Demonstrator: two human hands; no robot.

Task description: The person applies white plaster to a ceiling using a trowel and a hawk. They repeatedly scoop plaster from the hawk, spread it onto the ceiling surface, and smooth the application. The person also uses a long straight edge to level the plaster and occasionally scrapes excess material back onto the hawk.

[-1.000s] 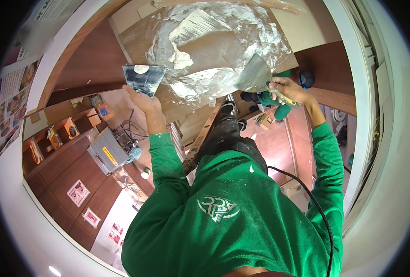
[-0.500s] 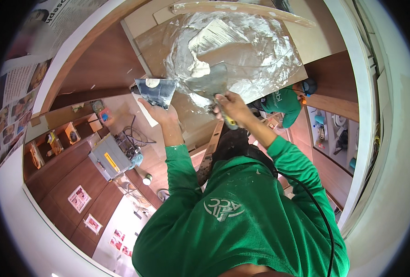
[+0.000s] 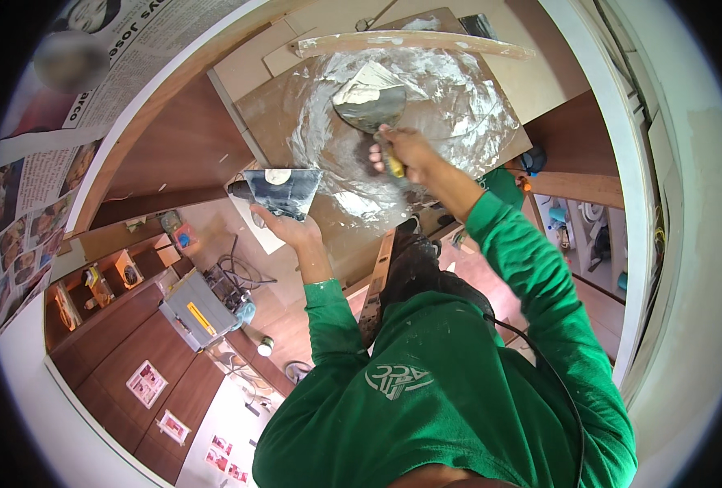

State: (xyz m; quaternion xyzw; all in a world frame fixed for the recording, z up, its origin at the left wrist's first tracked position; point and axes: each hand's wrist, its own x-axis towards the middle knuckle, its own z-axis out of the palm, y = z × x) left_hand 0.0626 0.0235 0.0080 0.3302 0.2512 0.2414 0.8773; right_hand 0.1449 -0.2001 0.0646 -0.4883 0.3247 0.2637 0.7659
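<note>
My right hand is closed around the yellow-and-dark handle of a wide putty knife. Its blade lies at the lower edge of a mound of white putty, with putty along its far edge. Beneath is a brown board, smeared with white over much of its top. In my left hand, a dark trapezoid scraper blade is held from below, a round pale dab near its far edge. That blade sits beside the board's near left side; its handle is hidden.
A curved wooden strip lies across the board's far edge. A co-worker's green sleeve shows beyond the board's right side. A long wooden piece stands by my legs. At left are a grey case and newspaper on the wall.
My right hand and putty knife have moved away from me, from the near side of the putty into its mound. My left hand with its blade has shifted slightly nearer and right.
</note>
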